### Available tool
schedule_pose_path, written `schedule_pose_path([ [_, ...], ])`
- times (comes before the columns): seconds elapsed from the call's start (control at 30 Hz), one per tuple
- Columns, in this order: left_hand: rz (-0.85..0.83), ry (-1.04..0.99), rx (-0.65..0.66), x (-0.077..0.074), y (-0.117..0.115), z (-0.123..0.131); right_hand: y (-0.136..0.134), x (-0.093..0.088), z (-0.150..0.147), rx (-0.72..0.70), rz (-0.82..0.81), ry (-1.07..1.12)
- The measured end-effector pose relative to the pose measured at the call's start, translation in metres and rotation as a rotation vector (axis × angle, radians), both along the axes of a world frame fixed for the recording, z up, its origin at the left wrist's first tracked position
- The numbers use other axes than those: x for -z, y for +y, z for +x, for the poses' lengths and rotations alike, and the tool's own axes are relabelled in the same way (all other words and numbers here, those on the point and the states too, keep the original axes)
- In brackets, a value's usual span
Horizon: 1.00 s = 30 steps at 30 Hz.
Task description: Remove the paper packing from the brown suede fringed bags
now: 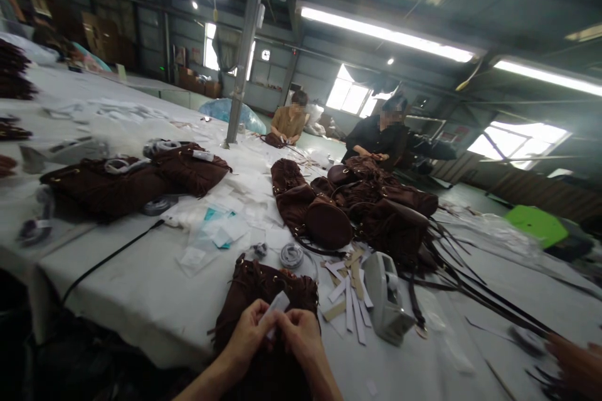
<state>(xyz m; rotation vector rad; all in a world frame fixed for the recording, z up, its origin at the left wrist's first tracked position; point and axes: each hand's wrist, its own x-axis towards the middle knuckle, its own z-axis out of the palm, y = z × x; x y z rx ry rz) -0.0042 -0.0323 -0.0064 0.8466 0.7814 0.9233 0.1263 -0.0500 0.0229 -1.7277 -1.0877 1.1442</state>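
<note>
Both forearms reach in from the bottom edge, and the hands meet right over the brown fringed bag (254,279)! The left hand (249,329) angles up and to the right, knuckles bent, thumb and forefinger clamped on a small white strip (281,302). Across from it the right hand (302,333) leans in to the left, fingers curled, its grip pinched together at the strip's lower right edge. The two sets of fingertips are almost touching, wrists well apart, backs of the hands facing up.

And the strip itself? It sits just above the bag's upper part, long axis on a slant, free end pointing up and right, away from the wearer. The bag lies on the table (164,282) with its long axis running away from the body, its gathered, eyelet-studded top at the far end.

Now for lettering: any print on the strip is too small to make out, and the white tag (203,155) on a dark bag over to the left is too blurred to read. Right of the hands, loose paper strips (350,301) fan out beside a grey tape dispenser (388,301), just below a heap of brown bags (329,225), their straps trailing right.
</note>
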Motion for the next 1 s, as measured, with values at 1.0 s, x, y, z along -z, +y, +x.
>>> schedule_pose_path([
  [1.0,-0.472,-0.381,0.37,0.011,0.015,-0.03,-0.018,0.013,-0.02,-0.052,0.261,0.24],
])
